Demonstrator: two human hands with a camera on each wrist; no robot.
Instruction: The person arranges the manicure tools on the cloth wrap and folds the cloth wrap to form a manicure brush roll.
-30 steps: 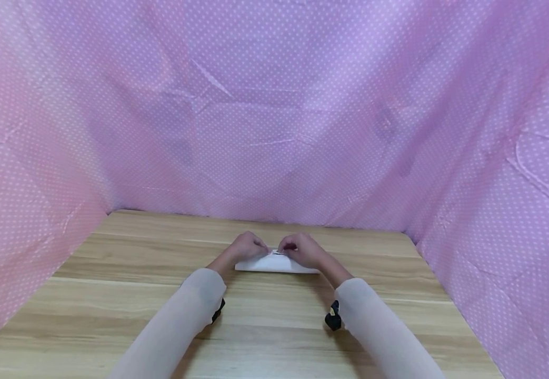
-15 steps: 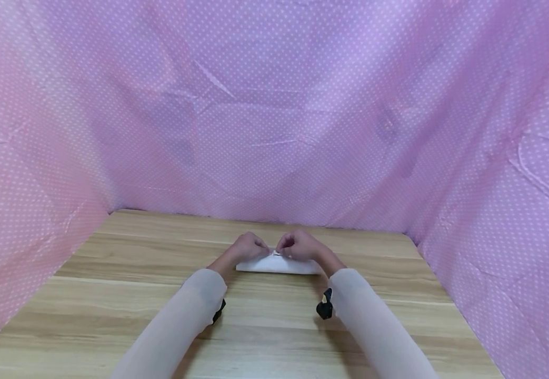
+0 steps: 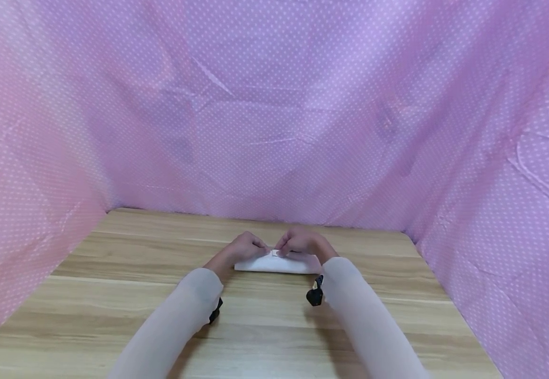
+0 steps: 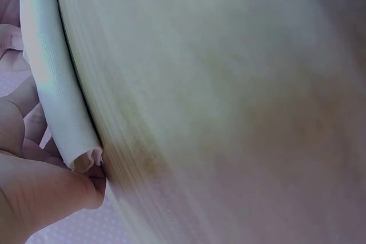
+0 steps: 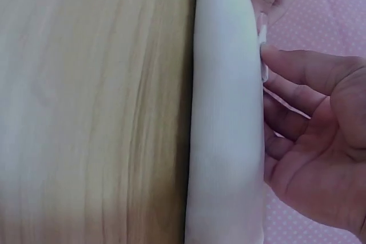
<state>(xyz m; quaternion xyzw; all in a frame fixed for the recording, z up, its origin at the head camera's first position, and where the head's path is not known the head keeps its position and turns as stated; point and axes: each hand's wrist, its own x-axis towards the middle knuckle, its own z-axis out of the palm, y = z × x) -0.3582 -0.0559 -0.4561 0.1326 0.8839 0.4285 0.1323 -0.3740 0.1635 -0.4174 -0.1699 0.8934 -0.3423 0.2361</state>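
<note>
A white cloth-like roll (image 3: 267,266) lies crosswise on the wooden table, a small pale tab (image 3: 275,253) at the middle of its far edge. In the left wrist view the end of the roll (image 4: 57,72) shows curled layers. My left hand (image 3: 247,246) pinches the far edge just left of the tab, its fingertips partly hidden by the roll. From the right, my right hand (image 3: 302,242) pinches the tab between thumb and fingers. In the right wrist view the thumb lies against the tab (image 5: 264,55), the other fingers bent behind the roll.
The wooden table (image 3: 127,263) ends at a pink curtain (image 3: 274,131) with white dots, which hangs behind and on both sides. Black devices (image 3: 314,293) are strapped under both wrists, near the cuffs of the light sleeves.
My right wrist and forearm have swung inward to the left and a little forward, while the right fingers stay at the tab. The left hand and the roll hardly move.
</note>
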